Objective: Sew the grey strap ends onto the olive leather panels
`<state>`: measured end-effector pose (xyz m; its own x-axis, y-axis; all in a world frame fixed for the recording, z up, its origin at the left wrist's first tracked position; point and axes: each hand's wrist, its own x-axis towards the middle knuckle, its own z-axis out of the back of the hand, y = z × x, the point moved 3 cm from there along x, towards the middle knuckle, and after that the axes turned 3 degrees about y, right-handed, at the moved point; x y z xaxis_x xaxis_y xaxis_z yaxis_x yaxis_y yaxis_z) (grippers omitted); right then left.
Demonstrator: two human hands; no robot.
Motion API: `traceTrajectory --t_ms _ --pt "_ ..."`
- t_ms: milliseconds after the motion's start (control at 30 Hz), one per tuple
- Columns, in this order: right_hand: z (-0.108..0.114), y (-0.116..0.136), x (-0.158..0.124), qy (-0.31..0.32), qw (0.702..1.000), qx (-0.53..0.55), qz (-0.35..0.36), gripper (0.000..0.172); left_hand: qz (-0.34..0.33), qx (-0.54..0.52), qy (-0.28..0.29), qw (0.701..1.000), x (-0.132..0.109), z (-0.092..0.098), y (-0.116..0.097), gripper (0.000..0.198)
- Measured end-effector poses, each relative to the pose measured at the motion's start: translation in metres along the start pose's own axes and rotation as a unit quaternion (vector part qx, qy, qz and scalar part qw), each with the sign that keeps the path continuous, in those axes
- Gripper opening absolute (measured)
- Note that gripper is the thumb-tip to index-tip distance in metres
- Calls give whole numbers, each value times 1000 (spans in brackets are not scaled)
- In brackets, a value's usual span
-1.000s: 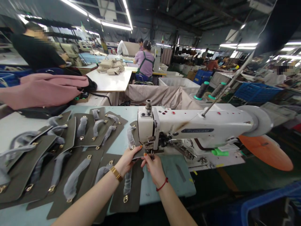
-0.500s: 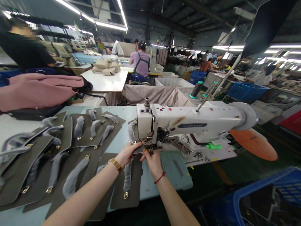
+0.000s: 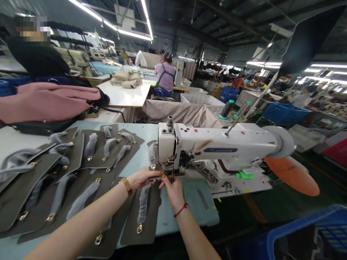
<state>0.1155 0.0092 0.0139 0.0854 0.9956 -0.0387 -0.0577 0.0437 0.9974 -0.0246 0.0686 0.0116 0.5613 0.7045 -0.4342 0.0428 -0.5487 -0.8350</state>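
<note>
My left hand (image 3: 145,177) is closed on the edge of a grey-brown bag panel (image 3: 160,170), just left of the needle area of a white sewing machine (image 3: 217,139). That panel carries a handle wrapped in translucent film (image 3: 152,153) and a gold-coloured metal ring. Close beside it, my right hand (image 3: 174,193) has its fingers pinched together under the machine head. A small dark metal part shows at its fingertips; whether my fingers hold it I cannot tell. Nearer to me lies another panel (image 3: 148,227) with a wrapped handle.
Several panels (image 3: 89,209) with wrapped handles overlap on the pale blue tabletop (image 3: 187,213) at left. A blue crate (image 3: 265,245) stands low at right. Black thread cones (image 3: 227,109) stand behind the machine. Pink material (image 3: 48,99) lies back left. Co-workers sit beyond.
My left hand has shifted slightly left and down, away from the machine head, with the panel edge in it. My right hand stays by the needle area. The camera view has tilted slightly.
</note>
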Motion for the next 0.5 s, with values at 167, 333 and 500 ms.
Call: traceTrajectory --t_ms 167,333,500 --pt "0 -3 3 -14 1000 4 9 49 1 8 -13 1000 5 4 4 28" --pt "-1 -2 6 -21 1000 8 8 48 13 26 -18 999 6 6 1 26" --pt "-3 0 7 -26 999 14 13 46 4 32 -16 999 6 5 -3 25"
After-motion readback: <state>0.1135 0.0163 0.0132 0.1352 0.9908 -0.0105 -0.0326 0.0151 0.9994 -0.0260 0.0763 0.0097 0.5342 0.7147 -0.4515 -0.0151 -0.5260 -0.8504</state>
